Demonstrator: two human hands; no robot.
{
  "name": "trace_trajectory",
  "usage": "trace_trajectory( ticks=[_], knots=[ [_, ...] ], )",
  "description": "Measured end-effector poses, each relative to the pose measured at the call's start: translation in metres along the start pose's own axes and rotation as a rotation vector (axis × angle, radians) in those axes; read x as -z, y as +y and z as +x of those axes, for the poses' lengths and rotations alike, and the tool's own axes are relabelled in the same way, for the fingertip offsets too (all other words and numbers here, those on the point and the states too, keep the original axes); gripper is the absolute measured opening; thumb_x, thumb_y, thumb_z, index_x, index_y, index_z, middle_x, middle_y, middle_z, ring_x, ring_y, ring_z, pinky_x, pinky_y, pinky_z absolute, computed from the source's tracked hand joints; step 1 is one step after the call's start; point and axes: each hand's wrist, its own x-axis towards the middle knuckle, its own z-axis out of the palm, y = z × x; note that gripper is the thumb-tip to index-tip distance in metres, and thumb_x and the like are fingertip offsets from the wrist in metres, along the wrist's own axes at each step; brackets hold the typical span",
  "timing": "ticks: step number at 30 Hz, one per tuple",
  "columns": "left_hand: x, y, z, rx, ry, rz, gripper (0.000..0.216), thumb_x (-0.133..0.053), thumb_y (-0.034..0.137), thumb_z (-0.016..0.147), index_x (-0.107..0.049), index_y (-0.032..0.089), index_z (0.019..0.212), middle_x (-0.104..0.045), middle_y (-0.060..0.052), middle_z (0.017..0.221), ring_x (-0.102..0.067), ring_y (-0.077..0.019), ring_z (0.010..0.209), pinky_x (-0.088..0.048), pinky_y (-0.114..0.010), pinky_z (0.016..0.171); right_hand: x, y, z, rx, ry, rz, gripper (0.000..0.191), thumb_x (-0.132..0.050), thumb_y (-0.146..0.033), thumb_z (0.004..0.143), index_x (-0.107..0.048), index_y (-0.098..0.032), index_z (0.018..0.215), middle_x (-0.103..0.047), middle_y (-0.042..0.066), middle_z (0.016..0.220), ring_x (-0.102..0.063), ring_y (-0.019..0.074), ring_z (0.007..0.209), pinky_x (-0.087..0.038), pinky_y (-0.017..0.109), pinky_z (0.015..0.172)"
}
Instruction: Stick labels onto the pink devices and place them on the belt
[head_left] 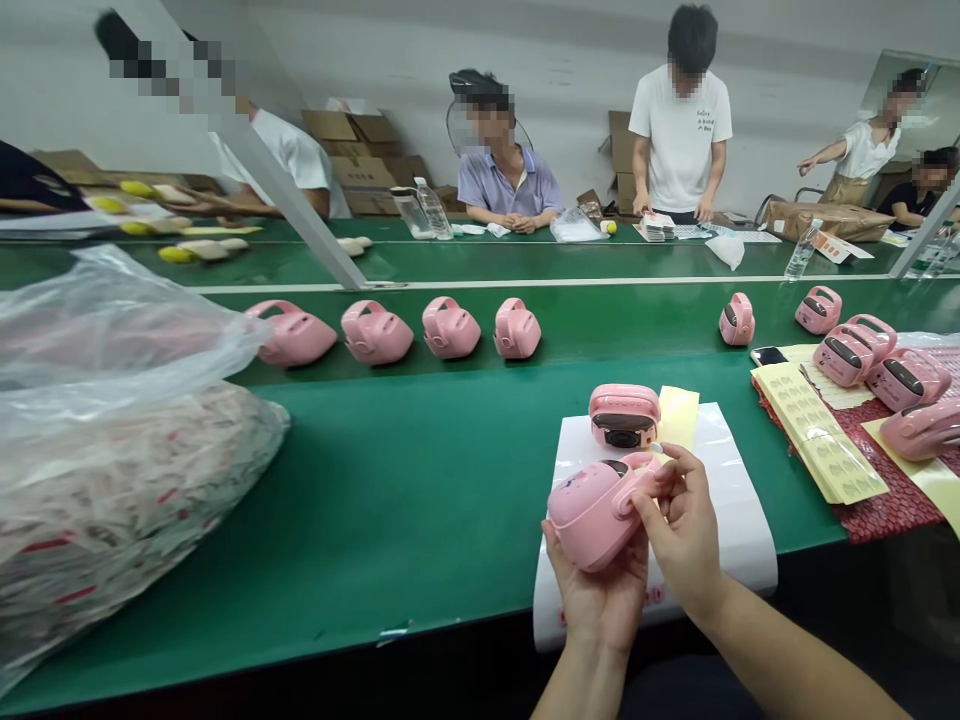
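The left hand is cradling a pink plastic handheld device with a loop handle from below, palm up, its fingers curling around the underside of the rounded body. The right hand is coming in from the right, its fingertips pinching together at the handle end of that device; whether something small is caught between them is too fine to tell. Both hands are hovering over a white glossy sheet that is lying on the green tabletop.

Just beyond the hands, a second pink plastic device with a dark front panel is standing on the same sheet, with a pale yellow backing sheet touching its right side. To the right of the right hand, strips of pale yellow sticker sheets are lying on a red patterned mat, and several more pink devices are resting beside them.

Farther out past the hands, a row of pink devices is sitting on the dark green conveyor belt. Well to the left of the left hand, a large clear plastic bag filled with small white packets is slumping on the tabletop. Across the belt, other people are working: a seated person in a lilac shirt and a standing person in a white T-shirt.
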Motion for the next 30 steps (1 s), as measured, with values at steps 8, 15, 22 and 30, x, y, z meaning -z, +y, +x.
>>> trace_trajectory(
  ticks=[8, 15, 22, 30],
  knots=[
    [0.025, 0.011, 0.010, -0.102, -0.054, 0.138, 0.042, -0.054, 0.048, 0.079, -0.061, 0.017, 0.106, -0.067, -0.016, 0.102, -0.066, -0.0311, 0.085, -0.056, -0.045, 0.070, 0.045, 0.027, -0.005, 0.311, 0.022, -0.503, 0.061, -0.060, -0.019, 0.077, -0.033, -0.025, 0.130, -0.049, 0.010, 0.110, -0.056, 0.0218, 0.092, -0.049, 0.043, 0.079],
    [0.032, 0.021, 0.032, -0.427, 0.073, 0.260, 0.048, -0.048, 0.058, 0.079, -0.060, 0.023, 0.110, -0.067, -0.008, 0.103, -0.065, -0.0265, 0.087, -0.057, -0.040, 0.062, 0.085, 0.081, -0.061, 0.616, -0.416, -0.650, 0.059, -0.048, -0.006, 0.083, -0.032, -0.029, 0.135, -0.064, 0.010, 0.108, -0.063, 0.0221, 0.097, -0.051, 0.046, 0.082],
    [0.022, 0.010, 0.034, -0.498, 0.106, 0.370, 0.040, -0.055, 0.055, 0.078, -0.064, 0.026, 0.103, -0.063, -0.006, 0.114, -0.053, -0.0288, 0.113, -0.054, -0.044, 0.076, 0.097, 0.094, -0.062, 0.605, -0.565, -0.582, 0.046, -0.045, -0.008, 0.084, -0.048, -0.032, 0.124, -0.067, 0.007, 0.108, -0.066, 0.0196, 0.092, -0.053, 0.042, 0.076],
    [0.028, 0.013, 0.033, -0.491, 0.042, 0.418, 0.051, -0.065, 0.058, 0.067, -0.061, 0.027, 0.107, -0.064, -0.006, 0.114, -0.051, -0.0305, 0.115, -0.052, -0.045, 0.080, 0.074, 0.061, -0.057, 0.248, -0.294, -0.333, 0.055, -0.052, -0.011, 0.080, -0.038, -0.031, 0.130, -0.059, 0.002, 0.087, -0.062, 0.0147, 0.067, -0.053, 0.034, 0.067]
  ],
)
